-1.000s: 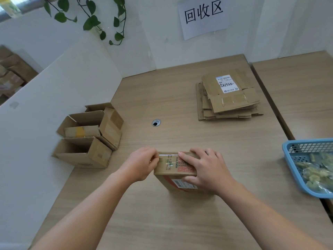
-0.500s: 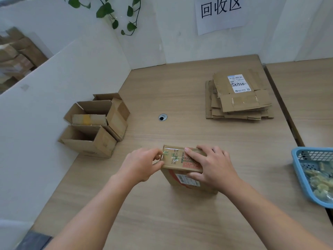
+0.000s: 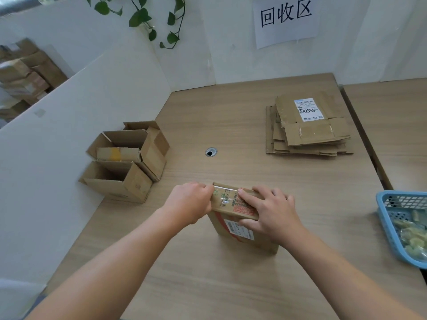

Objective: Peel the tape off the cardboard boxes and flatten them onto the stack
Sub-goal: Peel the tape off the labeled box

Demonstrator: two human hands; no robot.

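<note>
A small taped cardboard box (image 3: 233, 204) with red print and a white label stands upright on the wooden table (image 3: 231, 139), near the front. My left hand (image 3: 188, 202) pinches the clear tape at the box's top left corner. My right hand (image 3: 269, 210) presses on the top and grips the right side of the box. A stack of flattened boxes (image 3: 307, 130) lies at the back right, the top one bearing a white shipping label.
Two open cardboard boxes (image 3: 126, 158) stand against the white partition (image 3: 69, 125) at the left. A blue basket (image 3: 402, 225) with crumpled tape sits at the right edge. A cable hole (image 3: 210, 152) is in the table's middle. More boxes (image 3: 25, 75) lie beyond the partition.
The hands and the box have kept their positions relative to each other. My head view has shifted slightly, so everything sits a little differently in the frame.
</note>
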